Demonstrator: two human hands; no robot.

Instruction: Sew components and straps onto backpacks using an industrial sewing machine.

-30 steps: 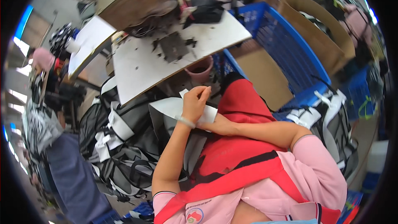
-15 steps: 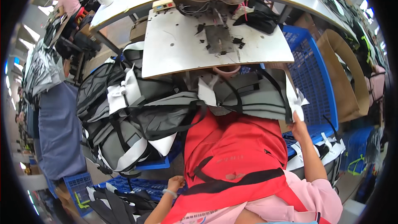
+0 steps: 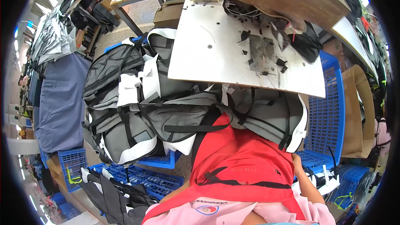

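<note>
The bag [image 3: 273,118] lies across the lap [image 3: 250,154], near the right hand [image 3: 296,162]; a tilting lap could shed it. Whether the right fingers grip anything is unclear; the left hand is hidden.

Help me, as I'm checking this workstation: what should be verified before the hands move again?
1. Left hand in sight: not ok; only the left forearm shows.
2. Right hand free: cannot tell; it is partly hidden beside the red apron.
3. Grey-and-black bag fully visible: not ok; the white table covers its far part.
4. Metal plate surroundings free of scraps: not ok; black scraps lie around it.
5. Blue crate at the right in view: ok.
</note>
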